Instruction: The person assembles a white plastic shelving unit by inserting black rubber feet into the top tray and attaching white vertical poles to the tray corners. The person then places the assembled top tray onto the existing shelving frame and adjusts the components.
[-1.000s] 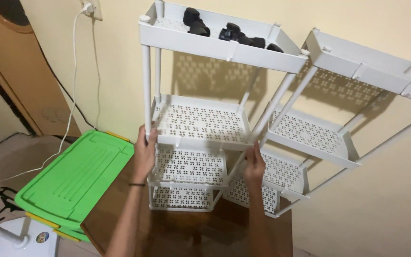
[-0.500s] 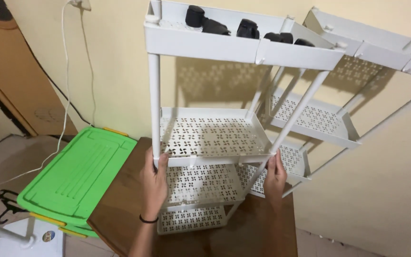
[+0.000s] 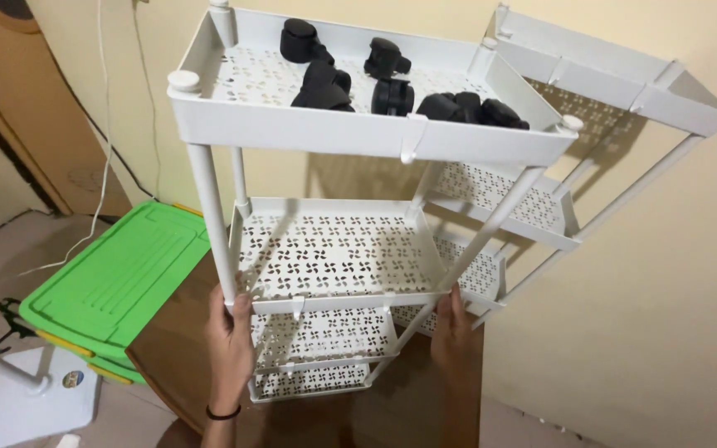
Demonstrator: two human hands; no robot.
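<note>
A tall white plastic shelf rack [image 3: 342, 249] with perforated trays stands on a round brown wooden table [image 3: 172, 340]. My left hand [image 3: 230, 332] grips the rack's front left post at the second tray. My right hand [image 3: 451, 328] holds the front right post at the same height. Several black caster wheels [image 3: 392, 87] lie loose in the top tray [image 3: 358, 133]. A second white rack [image 3: 591, 91] of the same kind leans against the wall just behind and to the right.
A green plastic box lid [image 3: 114, 278] sits on the floor to the left of the table. A black hanger [image 3: 6, 323] and a white stand base [image 3: 31, 402] lie at lower left. A white cable [image 3: 101, 124] hangs down the cream wall.
The rack has come nearer and lower in view, so the top tray's inside and the caster wheels now show from above. Both hands slid down with it and keep their grip.
</note>
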